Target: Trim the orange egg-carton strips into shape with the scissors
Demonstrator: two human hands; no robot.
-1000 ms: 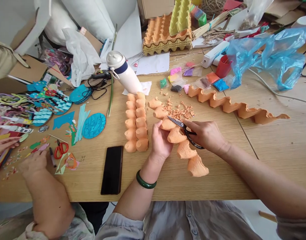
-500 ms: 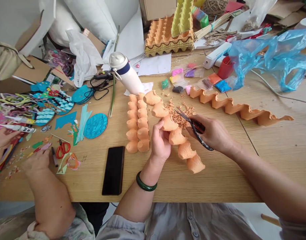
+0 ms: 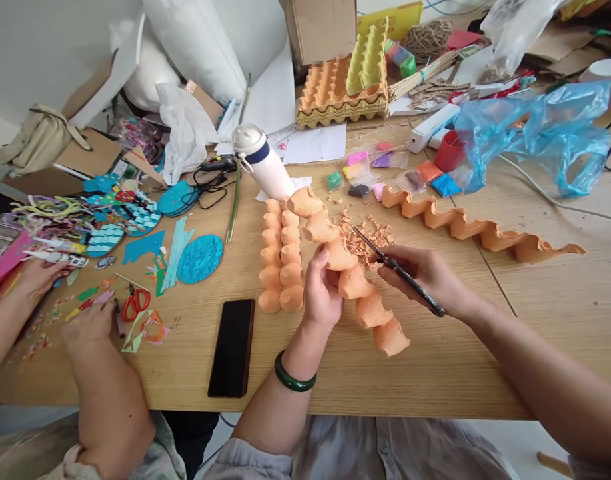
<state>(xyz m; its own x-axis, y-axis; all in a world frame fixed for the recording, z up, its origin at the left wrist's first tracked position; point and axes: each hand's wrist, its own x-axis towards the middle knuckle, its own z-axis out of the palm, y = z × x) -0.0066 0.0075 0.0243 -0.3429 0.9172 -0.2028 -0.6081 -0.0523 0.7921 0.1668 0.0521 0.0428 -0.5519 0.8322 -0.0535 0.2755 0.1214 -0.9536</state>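
strip (image 3: 356,283) of six orange cups, up off the table (image 3: 460,353), running slantwise in front of the person's body. left hand (image 3: 326,290) has it near the middle, thumb on the near side and fingers curled beneath, gripping; a mid-length hold, probably to balance both free ends and turn the cut edge toward the blades. right hand (image 3: 425,277) is closed round the handles of dark scissors (image 3: 411,285), seen nearly edge-on, points aimed away and to the left, just beside the strip; the blades look together, but cannot tell for sure, nor whether they touch the pulp. scraps (image 3: 368,235) lie heaped beyond the strip, about where trimmings would drop, i judge. double row (image 3: 280,257) of domed cups sits to the left, near enough to serve as a pattern or a finished piece, perhaps. wavy piece (image 3: 455,220) lies to the right, out of the hands' way: thin, stiff-looking, zigzag-edged. pulp everywhere matte and grainy; the strip's cups are rounded, with scalloped, uneven rims. scraps curled and flaky. against that, a phone (image 3: 232,347), flat, black and glossy, and a smooth white bottle (image 3: 262,160) on paper. co-worker's hand (image 3: 90,323) rests farther left, near red scissors (image 3: 135,303).
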